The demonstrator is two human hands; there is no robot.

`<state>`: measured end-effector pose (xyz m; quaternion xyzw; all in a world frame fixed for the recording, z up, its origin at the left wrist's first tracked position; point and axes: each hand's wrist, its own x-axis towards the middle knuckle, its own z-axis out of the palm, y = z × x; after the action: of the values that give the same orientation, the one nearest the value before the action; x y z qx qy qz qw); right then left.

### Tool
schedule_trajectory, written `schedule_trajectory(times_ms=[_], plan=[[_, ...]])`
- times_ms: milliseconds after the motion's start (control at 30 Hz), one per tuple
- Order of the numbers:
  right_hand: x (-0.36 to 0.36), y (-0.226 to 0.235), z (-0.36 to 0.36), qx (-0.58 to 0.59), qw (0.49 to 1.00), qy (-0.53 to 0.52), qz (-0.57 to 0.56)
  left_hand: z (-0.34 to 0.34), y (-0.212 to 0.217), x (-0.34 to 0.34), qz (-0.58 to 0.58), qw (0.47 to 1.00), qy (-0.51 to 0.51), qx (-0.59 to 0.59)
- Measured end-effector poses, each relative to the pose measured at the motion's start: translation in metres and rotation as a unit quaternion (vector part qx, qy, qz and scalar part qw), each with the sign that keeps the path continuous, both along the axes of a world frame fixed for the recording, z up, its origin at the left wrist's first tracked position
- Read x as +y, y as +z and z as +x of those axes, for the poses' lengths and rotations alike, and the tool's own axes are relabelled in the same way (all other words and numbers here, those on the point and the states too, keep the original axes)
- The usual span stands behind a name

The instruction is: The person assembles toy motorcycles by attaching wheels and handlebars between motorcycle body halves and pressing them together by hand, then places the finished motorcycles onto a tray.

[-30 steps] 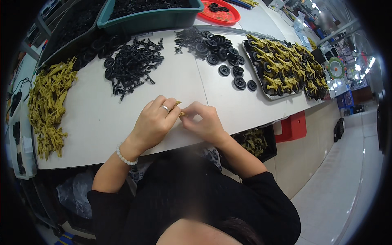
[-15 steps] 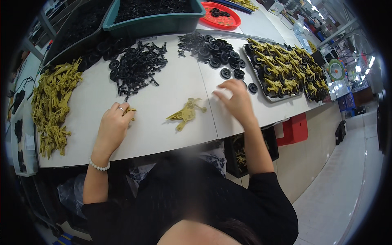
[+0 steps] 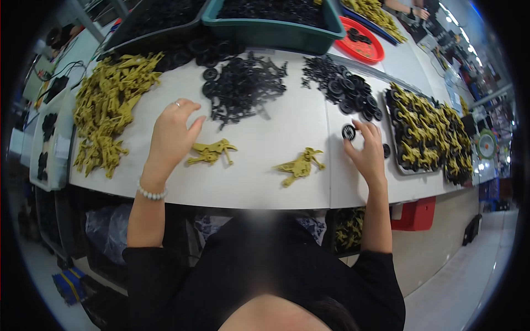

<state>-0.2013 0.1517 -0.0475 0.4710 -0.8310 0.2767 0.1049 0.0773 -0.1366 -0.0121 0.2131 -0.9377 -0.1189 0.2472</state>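
Between the thumb and fingers of my right hand [image 3: 366, 150] is a small black spoked wheel [image 3: 348, 132], held upright just above the white tabletop. My left hand [image 3: 172, 132] is open, its thumb and fingers apart with nothing between them. Close beside it on the table lies an olive-yellow plastic body part [image 3: 208, 151], shaped like a toy motorbike frame. A second yellow body part [image 3: 301, 167] rests flat between my hands, nearer the right one. Black wheels [image 3: 353, 91] are heaped beyond my right hand. One more loose wheel [image 3: 386, 150] sits just right of that hand.
Yellow parts [image 3: 110, 110] are piled at the left. Thin black parts [image 3: 243, 85] and smaller black pieces [image 3: 319, 71] lie at the back. Behind stand a green bin [image 3: 276, 30] and a red tray [image 3: 375, 52]. A metal tray [image 3: 411, 170] of assembled pieces is at right.
My left hand has let go of the yellow body part and lifted off it. My right hand has picked up a black wheel. The whole view has shifted, moving the table's contents rightward.
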Motion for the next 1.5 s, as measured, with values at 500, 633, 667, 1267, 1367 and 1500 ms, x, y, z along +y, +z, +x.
schedule_trajectory(times_ms=[500, 633, 667, 1267, 1367, 1500], plan=[[0.028, -0.022, 0.071, -0.152, 0.987, -0.010, -0.046, -0.096, -0.038, -0.126, 0.171, 0.979, 0.096, -0.050], [0.028, -0.019, 0.074, -0.196, 0.978, 0.003, -0.067, -0.105, -0.034, -0.135, 0.171, 0.973, 0.112, -0.110], [0.027, -0.018, 0.075, -0.200, 0.978, 0.022, -0.065, -0.106, -0.030, -0.138, 0.197, 0.965, 0.116, -0.125], [0.015, -0.002, 0.065, -0.111, 0.986, 0.120, 0.040, -0.107, -0.032, -0.136, 0.122, 0.974, 0.089, -0.166], [0.013, -0.004, 0.067, -0.110, 0.986, 0.122, 0.037, -0.098, -0.029, -0.137, 0.114, 0.978, 0.099, -0.142], [0.012, -0.004, 0.070, -0.102, 0.988, 0.109, 0.038, -0.071, 0.004, -0.085, 0.203, 0.979, -0.002, 0.027]])
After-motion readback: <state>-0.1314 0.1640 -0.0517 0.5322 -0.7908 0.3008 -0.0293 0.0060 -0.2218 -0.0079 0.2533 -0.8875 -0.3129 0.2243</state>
